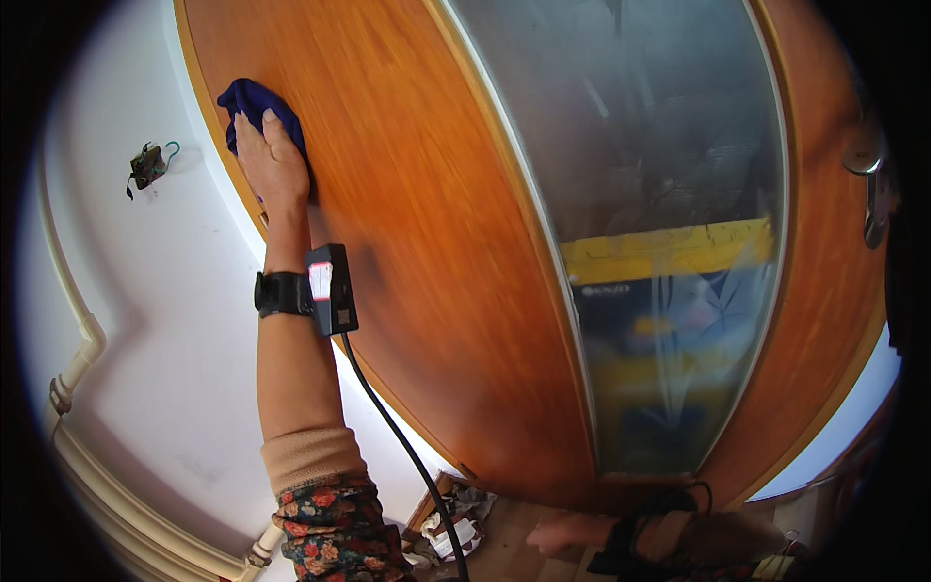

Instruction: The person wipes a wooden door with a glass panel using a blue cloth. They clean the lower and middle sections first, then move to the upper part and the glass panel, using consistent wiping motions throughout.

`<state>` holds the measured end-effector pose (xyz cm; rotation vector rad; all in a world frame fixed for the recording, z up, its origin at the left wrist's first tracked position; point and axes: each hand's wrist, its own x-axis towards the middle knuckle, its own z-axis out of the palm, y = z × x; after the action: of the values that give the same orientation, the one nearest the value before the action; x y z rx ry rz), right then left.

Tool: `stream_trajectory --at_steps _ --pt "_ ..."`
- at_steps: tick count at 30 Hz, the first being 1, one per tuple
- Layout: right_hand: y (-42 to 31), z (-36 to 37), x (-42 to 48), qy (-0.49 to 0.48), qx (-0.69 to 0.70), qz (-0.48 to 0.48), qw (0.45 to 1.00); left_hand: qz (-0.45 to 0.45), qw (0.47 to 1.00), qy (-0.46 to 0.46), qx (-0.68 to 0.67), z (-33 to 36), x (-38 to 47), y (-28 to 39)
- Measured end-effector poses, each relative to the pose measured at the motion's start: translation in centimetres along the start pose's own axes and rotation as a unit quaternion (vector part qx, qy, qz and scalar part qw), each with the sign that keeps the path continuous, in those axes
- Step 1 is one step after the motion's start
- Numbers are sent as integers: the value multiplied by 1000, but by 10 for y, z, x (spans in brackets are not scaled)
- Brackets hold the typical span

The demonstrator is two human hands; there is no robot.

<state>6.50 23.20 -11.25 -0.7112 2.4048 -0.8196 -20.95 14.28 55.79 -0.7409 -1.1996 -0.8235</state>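
My left hand (275, 160) lies over a dark blue cloth (251, 98), pressing it against the orange-brown wooden door (393, 189) close to its left edge. Part of the cloth is hidden under the palm and shows around the fingers. The left arm is stretched upward, with a black strapped device (331, 289) on the wrist and a cable running down from it. Low in the view, my right hand (556, 535) hangs near the foot of the door. Its fingers look curled, and nothing shows in them.
A frosted glass panel (654, 145) fills the door's middle, with a yellow strip (669, 249) across it. A metal handle (875, 193) sits at the right. Pipes (89, 338) run along the white wall, below an opened box with wires (148, 166). Litter (454, 535) lies in a floor corner.
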Motion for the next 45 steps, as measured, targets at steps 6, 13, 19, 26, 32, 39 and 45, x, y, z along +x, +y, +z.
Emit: stream_trajectory --at_steps 6,13,19,26,32,39,45 --pt "-37 -27 -27 -27 -63 -17 998 -64 996 -55 13 -57 -163 45" --pt "-67 -48 -13 -127 -126 58 982 -102 990 -96 20 -82 -233 66" --pt "-56 -32 -15 -65 -103 74 990 -31 998 -30 -46 -29 -75 2" --pt "-69 -45 -25 -99 -115 89 984 -86 994 -37 -61 -56 -179 22" --pt "-79 -54 -28 -86 -146 53 984 -226 973 -48 -11 -98 -335 53" --pt "-68 -47 -26 -84 -121 73 986 -216 972 -33 -86 -81 -245 -16" --pt "-78 -41 -20 -73 -142 56 986 -249 965 -18 -81 -78 -269 -41"
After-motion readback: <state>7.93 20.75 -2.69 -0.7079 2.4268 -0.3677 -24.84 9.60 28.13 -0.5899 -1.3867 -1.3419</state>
